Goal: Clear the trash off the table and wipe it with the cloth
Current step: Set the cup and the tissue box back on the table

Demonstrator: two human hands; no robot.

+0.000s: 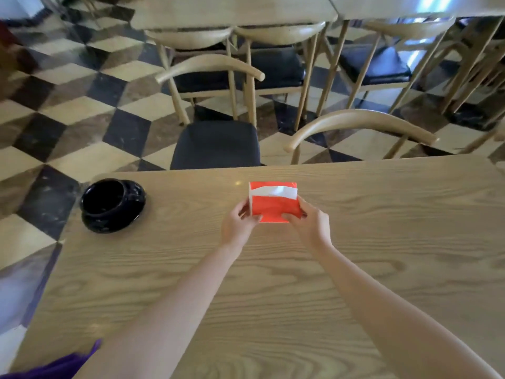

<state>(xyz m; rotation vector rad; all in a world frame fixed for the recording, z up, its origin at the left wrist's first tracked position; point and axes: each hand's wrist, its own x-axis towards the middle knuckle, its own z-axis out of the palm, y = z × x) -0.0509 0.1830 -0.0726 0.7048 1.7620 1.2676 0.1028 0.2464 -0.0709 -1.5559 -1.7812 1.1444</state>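
Observation:
An orange tissue pack (pixel 274 206) with white tissue showing at its top slot is in the middle of the wooden table (pixel 273 283). My left hand (pixel 237 225) grips its left side and my right hand (pixel 310 222) grips its right side. A purple cloth (pixel 58 366) lies at the table's near left corner, partly cut off by the frame.
A black cup on a black saucer (pixel 113 205) sits near the table's left edge. Wooden chairs with dark seats (pixel 216 143) stand along the far side, over a checkered floor. Another table (pixel 235 9) stands further back.

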